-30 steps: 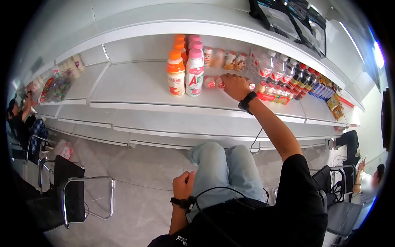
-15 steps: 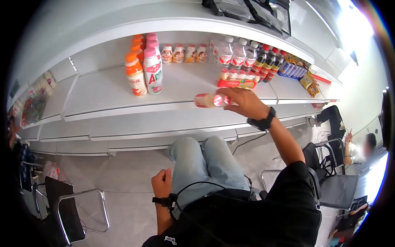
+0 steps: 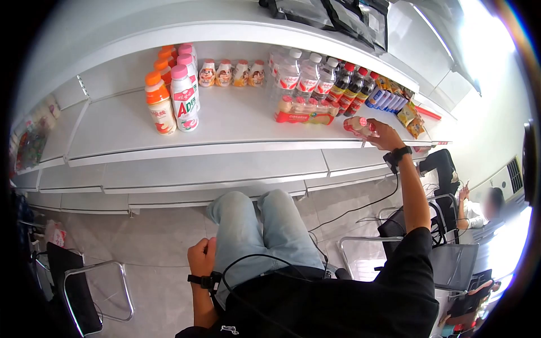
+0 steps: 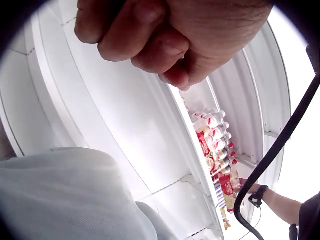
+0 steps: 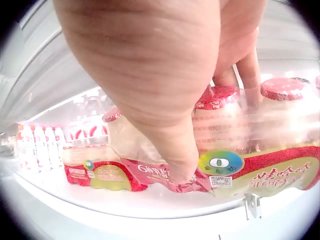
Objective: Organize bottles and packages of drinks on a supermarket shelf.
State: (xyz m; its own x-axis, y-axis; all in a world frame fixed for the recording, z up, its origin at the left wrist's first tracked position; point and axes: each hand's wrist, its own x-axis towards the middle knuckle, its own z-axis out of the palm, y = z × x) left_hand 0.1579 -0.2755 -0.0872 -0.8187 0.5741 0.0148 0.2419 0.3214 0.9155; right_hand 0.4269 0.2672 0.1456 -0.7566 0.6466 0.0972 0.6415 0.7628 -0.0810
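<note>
My right hand [image 3: 385, 137] grips a shrink-wrapped pack of small milk drink bottles [image 3: 359, 127] at the shelf's front edge, right of a similar pack [image 3: 304, 118]. In the right wrist view the thumb presses the front of the held pack [image 5: 270, 170], over its red and gold label. The other fingers reach behind the red caps and are partly hidden. My left hand [image 3: 201, 256] is beside the left thigh, holding nothing. Its fingers are loosely curled in the left wrist view.
Clear bottles [image 3: 288, 76] and dark red-capped bottles [image 3: 355, 93] stand behind the packs. Farther left are small bottles [image 3: 224, 73], a pink-capped bottle [image 3: 183, 101] and an orange-capped bottle [image 3: 160, 107]. Snack bags [image 3: 414, 121] lie to the right. An upper shelf [image 3: 225, 31] overhangs the goods.
The right hand has taken the bottle pack from the shelf's middle, pulled it forward and carried it right, past the other pack. The left hand stays by the thigh.
</note>
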